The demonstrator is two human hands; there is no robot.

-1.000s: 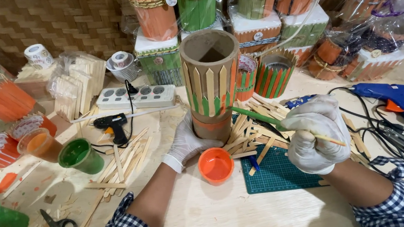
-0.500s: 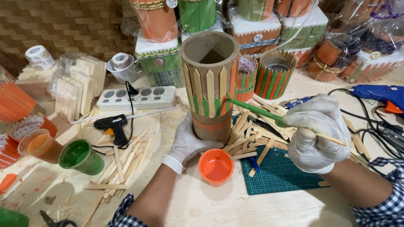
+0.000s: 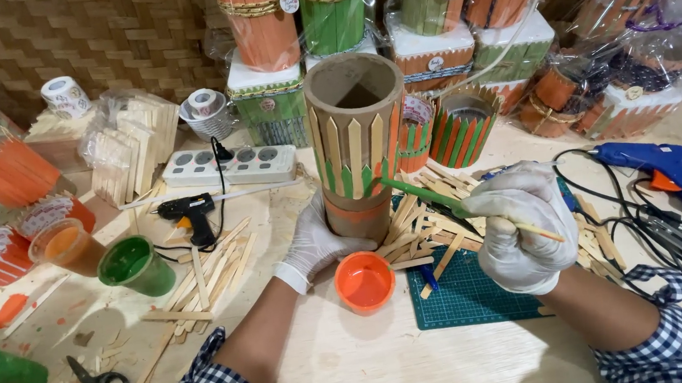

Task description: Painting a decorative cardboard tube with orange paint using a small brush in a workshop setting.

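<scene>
My left hand (image 3: 312, 241), white-gloved, forearm angled up from the checked cuff, fingers wrapped shut around the foot of the upright cardboard tube (image 3: 357, 143) clad in pointed wooden sticks, steadying it on the table (image 3: 359, 367). My right hand (image 3: 522, 227), also gloved, wrist raised, fingers pinched closed on a thin paintbrush (image 3: 452, 203); its green-coated tip touches the tube's lower stick band, up and left of that grip. Orange paint cup (image 3: 365, 280): between both hands, just below the tube. Loose sticks (image 3: 421, 225): under the brush. Green cutting mat (image 3: 466, 296): beneath my right hand. Blue glue gun (image 3: 659, 166): well right of it.
</scene>
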